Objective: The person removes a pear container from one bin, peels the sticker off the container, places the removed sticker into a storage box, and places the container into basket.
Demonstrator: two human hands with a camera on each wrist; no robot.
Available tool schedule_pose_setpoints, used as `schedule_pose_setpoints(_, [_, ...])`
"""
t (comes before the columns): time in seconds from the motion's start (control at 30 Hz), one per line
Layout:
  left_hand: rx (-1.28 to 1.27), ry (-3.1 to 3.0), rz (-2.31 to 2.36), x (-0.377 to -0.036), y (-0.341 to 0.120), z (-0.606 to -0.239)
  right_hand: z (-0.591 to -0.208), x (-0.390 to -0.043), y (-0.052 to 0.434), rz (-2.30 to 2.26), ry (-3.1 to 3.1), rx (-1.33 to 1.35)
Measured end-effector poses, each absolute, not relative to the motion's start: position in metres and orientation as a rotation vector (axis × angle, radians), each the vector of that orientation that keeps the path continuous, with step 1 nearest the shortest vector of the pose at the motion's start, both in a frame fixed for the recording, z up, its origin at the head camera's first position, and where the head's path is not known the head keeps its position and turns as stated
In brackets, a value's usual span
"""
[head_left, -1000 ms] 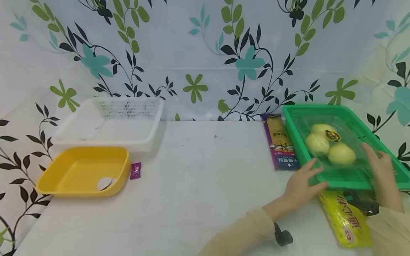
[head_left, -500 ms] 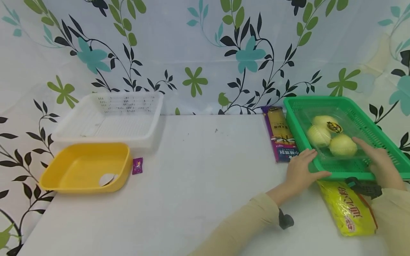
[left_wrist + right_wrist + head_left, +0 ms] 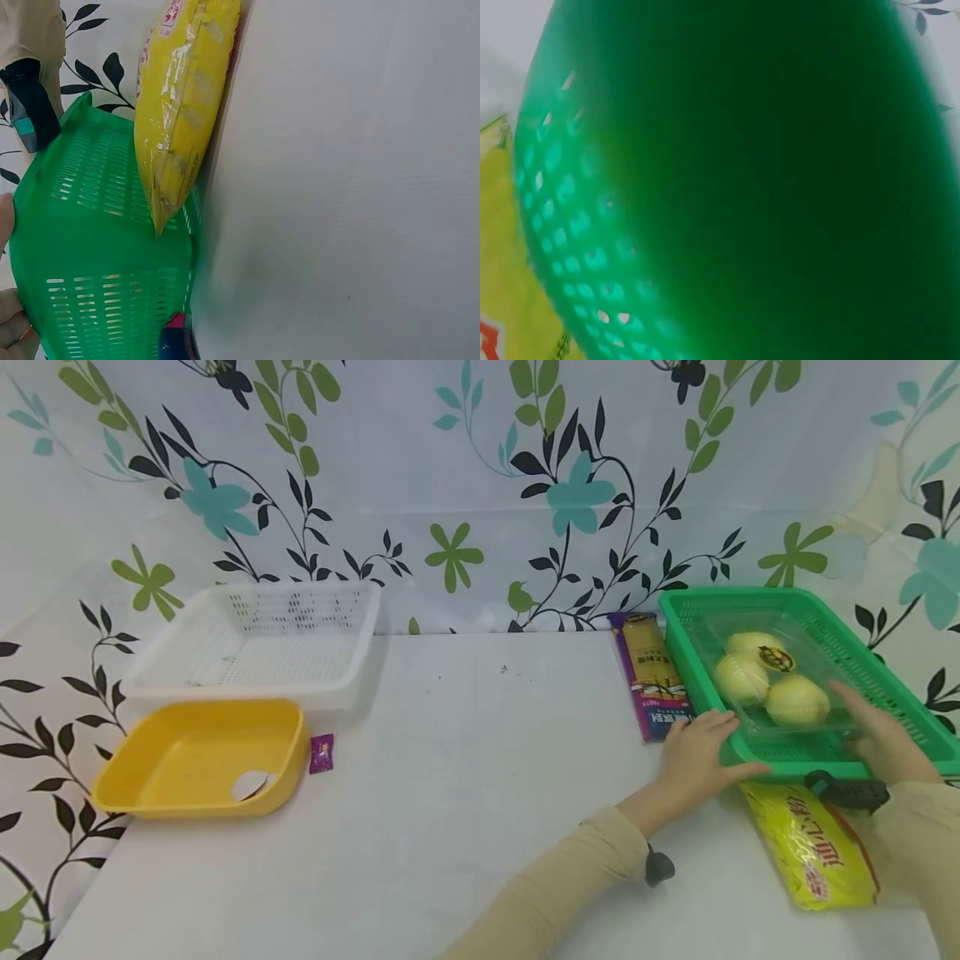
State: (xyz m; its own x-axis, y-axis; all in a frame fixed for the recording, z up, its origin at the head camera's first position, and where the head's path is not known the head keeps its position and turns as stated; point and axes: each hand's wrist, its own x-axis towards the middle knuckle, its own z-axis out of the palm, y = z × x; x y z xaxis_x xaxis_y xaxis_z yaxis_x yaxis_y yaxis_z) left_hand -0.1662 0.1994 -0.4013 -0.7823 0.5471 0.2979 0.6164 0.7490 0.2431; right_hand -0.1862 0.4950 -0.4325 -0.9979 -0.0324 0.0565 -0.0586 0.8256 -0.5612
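Observation:
My left hand (image 3: pixel 693 760) rests at the near left corner of a green plastic basket (image 3: pixel 918 727), its thumb stretched along the front rim. In the left wrist view, fingertips (image 3: pixel 15 330) touch the basket's edge. My right hand (image 3: pixel 885 735) reaches over the front rim into the basket. One of its fingers is at the right edge of a clear plastic pack (image 3: pixel 716 631) of pale yellow round fruits (image 3: pixel 797 700); the others are partly hidden, so a grip cannot be made out. The basket's green wall (image 3: pixel 592 255) fills most of the right wrist view.
A purple pasta packet (image 3: pixel 652 681) lies left of the basket, and a yellow bag (image 3: pixel 813 852) lies in front. At left stand a white basket (image 3: pixel 352 672) and a yellow tray (image 3: pixel 172 768) holding a pale round piece. A small purple packet (image 3: pixel 321 753) lies beside the tray.
My left hand has moved onto the basket's corner from just in front of it. My right hand has shifted slightly left against the pack. The head view has tilted a little.

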Motion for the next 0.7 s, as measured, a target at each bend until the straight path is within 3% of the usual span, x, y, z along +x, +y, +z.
schedule_pose_setpoints(0.2, [-0.948,-2.756,-0.475,-0.167,0.202,-0.400,-0.399,-0.167,0.474,0.910,-3.038,0.047])
schedule_pose_setpoints(0.43, [-0.913,-2.760,-0.474,-0.175,0.200,-0.400,-0.400,-0.181,0.486,1.042,-2.919,-0.154])
schedule_pose_setpoints(0.7, [-0.959,-2.714,-0.532,-0.174,0.205,-0.405,-0.374,-0.165,0.465,0.923,-3.025,0.008])
